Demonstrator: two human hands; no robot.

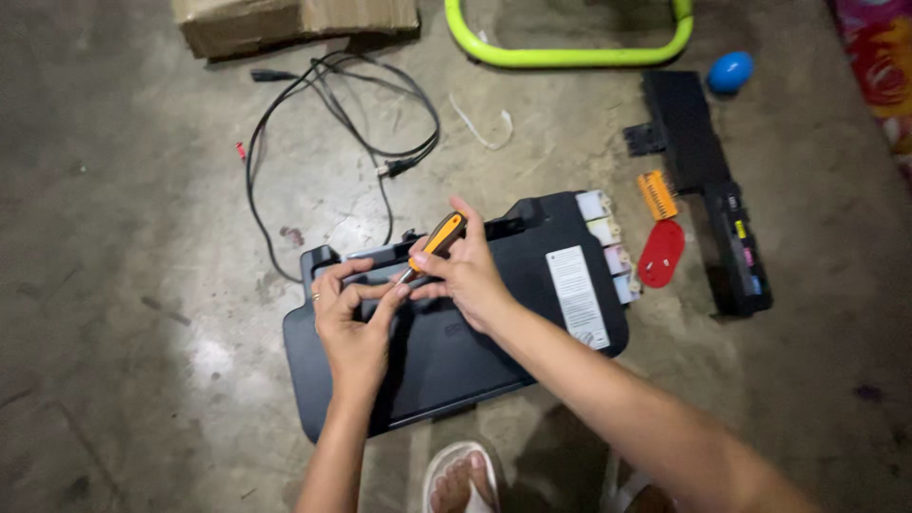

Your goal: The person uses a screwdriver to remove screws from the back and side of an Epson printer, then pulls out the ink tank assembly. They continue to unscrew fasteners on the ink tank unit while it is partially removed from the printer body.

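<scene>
A black printer (532,285) lies upside down on the concrete floor, with a white label on its underside and ink tanks at its right end. My right hand (465,271) grips an orange-and-black screwdriver (439,237) above the printer's back edge. My left hand (353,318) pinches the screwdriver's metal tip with thumb and fingers. Both hands hover over the printer's middle.
A black power cable (332,104) coils on the floor behind the printer. To the right lie an orange bit holder (656,194), a red lid (661,253) and a black printer part (708,180). A cardboard box (285,21), a green frame (570,52) and a blue ball (730,71) sit further back.
</scene>
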